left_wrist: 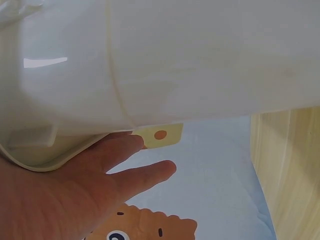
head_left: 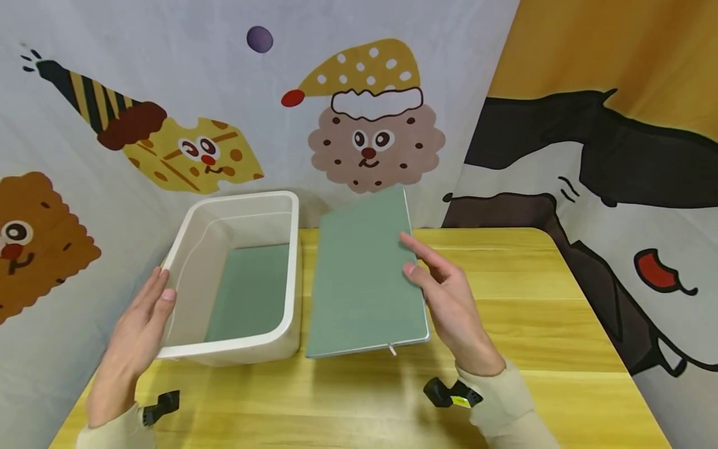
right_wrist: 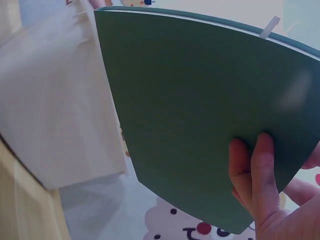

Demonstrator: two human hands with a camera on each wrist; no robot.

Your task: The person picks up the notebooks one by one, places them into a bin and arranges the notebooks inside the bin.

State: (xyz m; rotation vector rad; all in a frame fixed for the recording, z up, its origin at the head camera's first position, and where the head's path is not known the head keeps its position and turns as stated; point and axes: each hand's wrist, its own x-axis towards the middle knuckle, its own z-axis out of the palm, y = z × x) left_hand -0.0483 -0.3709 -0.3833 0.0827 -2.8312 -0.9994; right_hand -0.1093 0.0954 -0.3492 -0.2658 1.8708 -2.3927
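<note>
My right hand (head_left: 454, 302) holds a green notebook (head_left: 364, 280) by its right edge, thumb on the upper face. Fingers (right_wrist: 264, 170) lie across its underside in the right wrist view. The notebook is tilted above the table, and a pale ribbon bookmark (head_left: 392, 350) sticks out at its near edge. To its left stands a white plastic bin (head_left: 293, 274). A flat green item (head_left: 252, 293), like the notebook in colour, lies on the bin floor. With fairly straight fingers, my left hand (head_left: 137, 330) touches the bin's left side at the rim.
Bin and hands are over a yellow wood-grain table (head_left: 505, 299). Behind it hangs a cloth backdrop (head_left: 213, 62) with cartoon food figures, and it also runs along both sides. Both wrists carry small black devices.
</note>
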